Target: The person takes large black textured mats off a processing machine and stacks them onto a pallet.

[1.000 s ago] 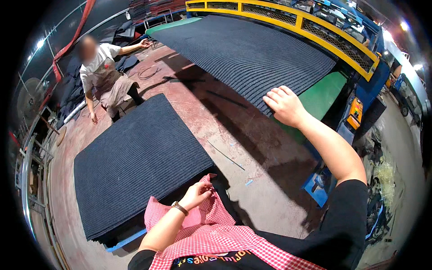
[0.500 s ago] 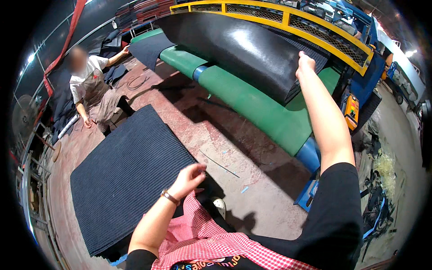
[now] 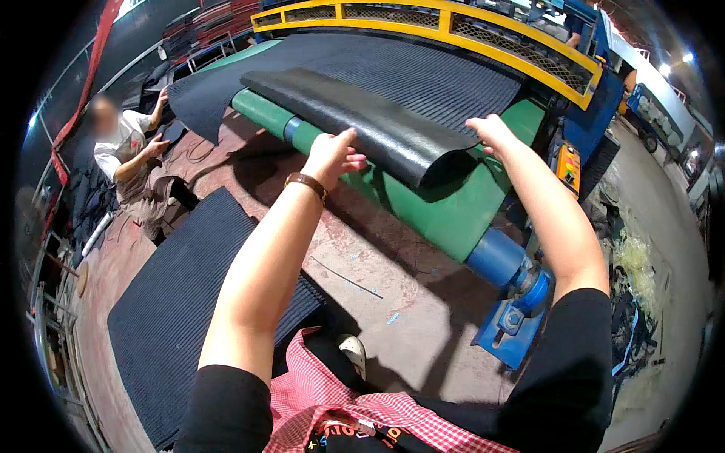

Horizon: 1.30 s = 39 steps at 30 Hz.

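Note:
A large ribbed dark mat [image 3: 393,68] lies over the green conveyor belt [image 3: 445,219]. Its near part is curled back, with the smooth black underside [image 3: 362,124] showing. At the right end of this curl, my right hand [image 3: 495,136] pinches the mat's edge. My left hand [image 3: 332,158] is raised beside the curl's near side, thumb and fingers apart; whether it touches the mat I cannot tell. Below my left forearm is a stack of ribbed mats [image 3: 189,302].
At the far left a seated co-worker [image 3: 136,158] has a hand at the mat's far corner. A yellow guard rail [image 3: 445,26] runs behind the belt. A blue roller mount [image 3: 513,325] and an orange control box [image 3: 568,170] stand at the right.
The raised flap has come down to a smaller curl, and the ribbed face now shows behind it. My left hand has moved up from the stack to the mat. The co-worker's lower hand has risen.

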Each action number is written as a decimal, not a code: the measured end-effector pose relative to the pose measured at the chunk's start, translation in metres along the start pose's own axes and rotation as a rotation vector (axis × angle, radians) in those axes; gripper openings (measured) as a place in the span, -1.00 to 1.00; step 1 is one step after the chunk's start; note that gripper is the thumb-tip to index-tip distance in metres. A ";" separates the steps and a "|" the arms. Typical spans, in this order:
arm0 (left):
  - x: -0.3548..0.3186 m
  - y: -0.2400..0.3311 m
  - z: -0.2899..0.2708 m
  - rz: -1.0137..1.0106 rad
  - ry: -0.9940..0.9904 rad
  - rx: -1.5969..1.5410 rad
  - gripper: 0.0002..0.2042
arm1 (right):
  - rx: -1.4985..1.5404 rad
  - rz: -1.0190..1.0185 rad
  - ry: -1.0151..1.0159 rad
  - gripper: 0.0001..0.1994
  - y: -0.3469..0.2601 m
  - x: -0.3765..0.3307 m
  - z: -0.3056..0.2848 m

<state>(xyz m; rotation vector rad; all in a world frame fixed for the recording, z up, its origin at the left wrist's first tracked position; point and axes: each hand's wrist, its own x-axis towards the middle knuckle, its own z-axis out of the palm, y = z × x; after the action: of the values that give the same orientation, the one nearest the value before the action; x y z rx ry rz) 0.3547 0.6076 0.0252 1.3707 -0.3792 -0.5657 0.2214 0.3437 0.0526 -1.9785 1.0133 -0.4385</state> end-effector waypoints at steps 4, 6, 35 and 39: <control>0.016 0.005 0.011 -0.038 0.176 0.137 -0.55 | -0.263 -0.326 0.042 -0.41 0.017 -0.019 0.009; 0.015 0.008 0.008 -0.047 0.263 0.177 -0.49 | -0.326 -0.384 -0.013 -0.43 0.013 -0.038 0.014; 0.042 -0.007 -0.107 0.297 0.659 0.141 -0.74 | -0.274 -0.524 -0.534 -0.19 0.006 -0.011 0.009; -0.010 0.028 -0.152 0.191 0.602 0.031 -0.75 | -0.730 -0.728 -0.332 -0.11 -0.004 -0.069 0.049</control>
<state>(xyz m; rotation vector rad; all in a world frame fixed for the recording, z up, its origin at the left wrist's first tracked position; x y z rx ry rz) 0.4368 0.7388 0.0277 1.4426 -0.0258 0.0233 0.2117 0.4251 0.0324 -2.9491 0.1986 -0.0936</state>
